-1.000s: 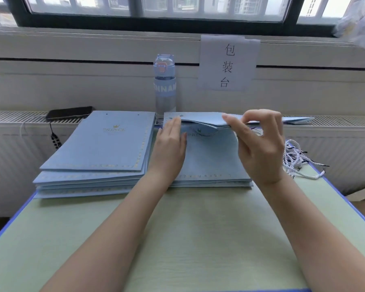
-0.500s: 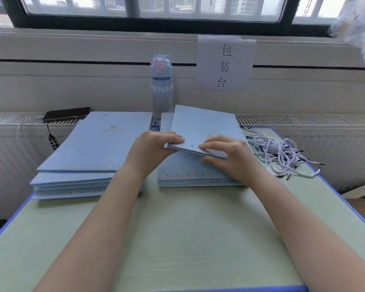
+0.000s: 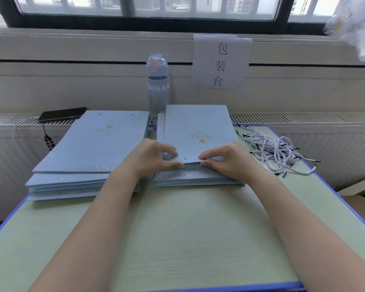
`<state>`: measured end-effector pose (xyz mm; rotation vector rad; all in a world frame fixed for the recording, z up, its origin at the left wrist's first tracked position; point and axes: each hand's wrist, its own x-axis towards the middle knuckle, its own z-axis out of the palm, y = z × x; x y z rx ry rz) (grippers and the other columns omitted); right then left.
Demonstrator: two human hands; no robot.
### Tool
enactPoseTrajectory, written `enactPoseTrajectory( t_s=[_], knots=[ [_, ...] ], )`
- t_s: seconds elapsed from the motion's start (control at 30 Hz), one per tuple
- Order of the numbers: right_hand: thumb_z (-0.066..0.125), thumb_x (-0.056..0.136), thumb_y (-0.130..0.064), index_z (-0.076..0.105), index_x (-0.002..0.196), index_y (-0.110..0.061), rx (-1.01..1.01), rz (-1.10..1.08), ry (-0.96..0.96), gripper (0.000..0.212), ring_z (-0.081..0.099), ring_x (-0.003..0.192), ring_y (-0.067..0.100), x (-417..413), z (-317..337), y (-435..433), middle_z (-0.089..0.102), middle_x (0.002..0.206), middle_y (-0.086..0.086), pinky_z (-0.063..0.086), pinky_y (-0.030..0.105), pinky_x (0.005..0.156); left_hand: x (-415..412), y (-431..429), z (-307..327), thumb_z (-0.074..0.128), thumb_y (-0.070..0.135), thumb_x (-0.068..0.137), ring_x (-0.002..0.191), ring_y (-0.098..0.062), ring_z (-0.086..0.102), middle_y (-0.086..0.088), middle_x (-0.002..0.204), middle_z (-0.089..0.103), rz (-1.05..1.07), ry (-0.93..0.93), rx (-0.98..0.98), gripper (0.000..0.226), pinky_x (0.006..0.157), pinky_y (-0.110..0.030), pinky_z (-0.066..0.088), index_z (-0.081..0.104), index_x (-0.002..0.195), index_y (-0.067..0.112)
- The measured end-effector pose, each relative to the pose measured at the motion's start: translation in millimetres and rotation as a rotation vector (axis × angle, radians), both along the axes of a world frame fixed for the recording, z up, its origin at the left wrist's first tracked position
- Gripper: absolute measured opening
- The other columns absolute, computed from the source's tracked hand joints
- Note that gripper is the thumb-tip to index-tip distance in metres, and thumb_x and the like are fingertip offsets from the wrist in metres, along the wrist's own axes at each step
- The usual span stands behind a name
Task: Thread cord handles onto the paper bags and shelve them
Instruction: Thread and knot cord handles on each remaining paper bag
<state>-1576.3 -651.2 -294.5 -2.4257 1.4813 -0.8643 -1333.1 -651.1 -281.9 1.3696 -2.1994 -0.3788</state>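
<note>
Head view, left hand (image 3: 151,158) and right hand (image 3: 227,158) pinching top paper bag (image 3: 198,131)

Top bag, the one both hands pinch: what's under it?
A stack of flat blue bags, edges showing at its near and left sides. The top bag covers the stack's upper face, so any print there is hidden.

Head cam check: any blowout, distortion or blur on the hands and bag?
Head view: window blown out near white, its dark frame bowed by the wide angle; left hand, right hand and top bag sharp, PRINCE print legible; light soft, shadows faint.
</note>
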Motion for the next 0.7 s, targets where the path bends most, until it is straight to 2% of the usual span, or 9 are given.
enactPoseTrajectory(
  t_s=[0.1,0.2,0.23,0.3,0.33,0.4,0.5,0.57,0.7],
  knots=[
    [0.074,0.078,-0.037,0.077,0.091,-0.030,0.032,-0.009,-0.049,0.015,0.065,0.098,0.000,0,3,1,0.073,0.095,-0.013,0.049,0.029,0.093,0,3,4,0.079,0.042,0.071,0.104,0.003,0.060,0.009,0.109,0.070,0.024,0.021,0.031,0.035,0.094,-0.013,0.039,0.076,0.098,0.020],
    [0.072,0.081,-0.035,0.077,0.091,-0.029,0.061,-0.026,-0.073,0.013,0.064,0.094,-0.002,1,5,2,0.073,0.094,-0.013,0.048,0.025,0.090,-13,10,7,0.073,0.021,0.079,0.078,0.006,0.062,0.006,0.091,0.074,0.016,0.018,-0.052,0.015,0.074,-0.003,0.041,0.077,0.093,0.016],
    [0.070,0.082,-0.037,0.077,0.091,-0.029,0.063,-0.031,-0.064,0.014,0.064,0.093,0.000,1,5,2,0.073,0.094,-0.012,0.049,0.026,0.088,-18,12,7,0.069,0.014,0.079,0.070,0.004,0.061,0.004,0.084,0.074,-0.001,-0.004,-0.088,0.014,0.067,-0.004,0.042,0.078,0.090,0.015],
    [0.063,0.087,-0.041,0.077,0.091,-0.028,0.075,-0.041,-0.044,0.020,0.066,0.091,0.008,0,5,3,0.074,0.093,-0.008,0.049,0.030,0.085,-26,15,7,0.065,0.008,0.077,0.064,-0.005,0.060,0.000,0.073,0.073,-0.030,-0.077,-0.132,0.016,0.063,-0.017,0.049,0.078,0.085,0.013],
    [0.058,0.090,-0.042,0.077,0.092,-0.026,0.092,-0.045,-0.054,0.025,0.067,0.089,0.011,0,6,3,0.075,0.092,-0.004,0.050,0.031,0.084,-27,15,7,0.065,0.008,0.077,0.061,-0.002,0.059,0.000,0.070,0.072,-0.038,-0.088,-0.132,0.016,0.061,-0.016,0.047,0.078,0.085,0.013],
    [0.056,0.092,-0.036,0.075,0.098,-0.019,0.116,-0.049,-0.131,0.027,0.067,0.088,0.011,-5,10,4,0.074,0.095,-0.001,0.049,0.027,0.083,-25,14,8,0.069,0.007,0.079,0.056,0.015,0.053,0.005,0.064,0.069,-0.049,-0.048,-0.103,0.014,0.056,-0.001,0.035,0.078,0.087,0.012],
    [0.062,0.091,-0.023,0.071,0.110,-0.014,-0.077,-0.189,-0.231,0.023,0.063,0.086,0.010,-20,19,3,0.072,0.097,0.001,0.046,0.022,0.084,-21,15,10,0.072,0.008,0.080,0.051,0.018,0.049,0.019,0.055,0.053,-0.059,0.011,-0.059,0.011,0.054,0.001,0.031,0.078,0.089,0.010],
    [0.060,0.091,-0.011,0.068,0.115,-0.011,-0.155,-0.366,-0.235,0.025,0.065,0.087,0.022,-40,19,-3,0.072,0.097,0.010,0.045,0.030,0.086,-21,16,10,0.072,0.008,0.081,0.051,0.018,0.049,0.025,0.054,0.049,-0.066,0.014,-0.058,0.011,0.054,0.001,0.032,0.078,0.089,0.010],
    [0.057,0.088,-0.005,0.063,0.122,-0.010,0.183,-0.527,0.014,0.035,0.057,0.111,0.027,-72,3,-17,0.065,0.119,0.012,0.038,0.027,0.092,-21,13,8,0.073,0.011,0.081,0.054,0.018,0.050,0.029,0.057,0.049,-0.063,0.012,-0.058,0.010,0.055,0.001,0.032,0.078,0.090,0.011]
  ],
)
